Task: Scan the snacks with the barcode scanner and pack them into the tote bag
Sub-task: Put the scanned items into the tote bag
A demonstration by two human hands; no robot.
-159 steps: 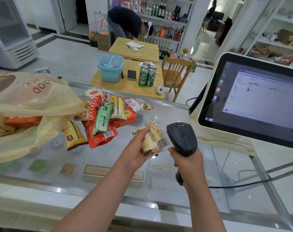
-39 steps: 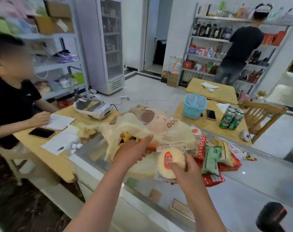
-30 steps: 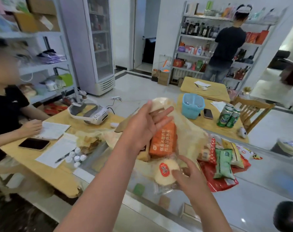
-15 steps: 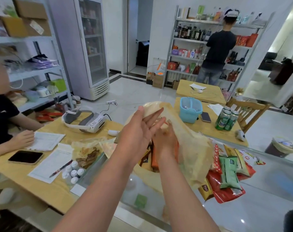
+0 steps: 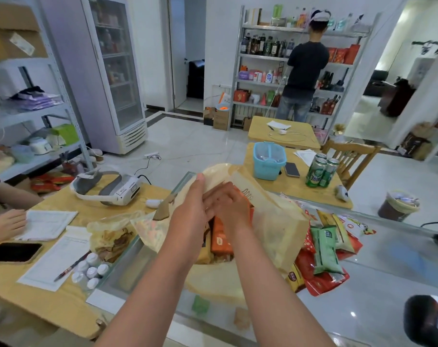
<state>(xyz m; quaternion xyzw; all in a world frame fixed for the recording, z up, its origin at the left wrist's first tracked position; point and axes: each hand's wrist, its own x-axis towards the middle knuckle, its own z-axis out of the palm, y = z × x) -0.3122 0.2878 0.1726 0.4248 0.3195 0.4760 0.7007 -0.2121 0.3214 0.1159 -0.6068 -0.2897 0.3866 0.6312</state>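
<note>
blue bin (image 5: 269, 161), green cans (image 5: 321, 171), phone (image 5: 292, 169) on wooden table (image 5: 295, 189).

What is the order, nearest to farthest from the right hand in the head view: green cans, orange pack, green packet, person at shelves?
From the right hand:
1. orange pack, just below it in the tote bag.
2. green packet, right, on the counter.
3. green cans, on the wooden table beyond.
4. person at shelves, far back.

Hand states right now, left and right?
Left hand: holding the tote bag by its rim, thumb up.
Right hand: in the bag's mouth, fingers blurred; cannot be told.
</note>
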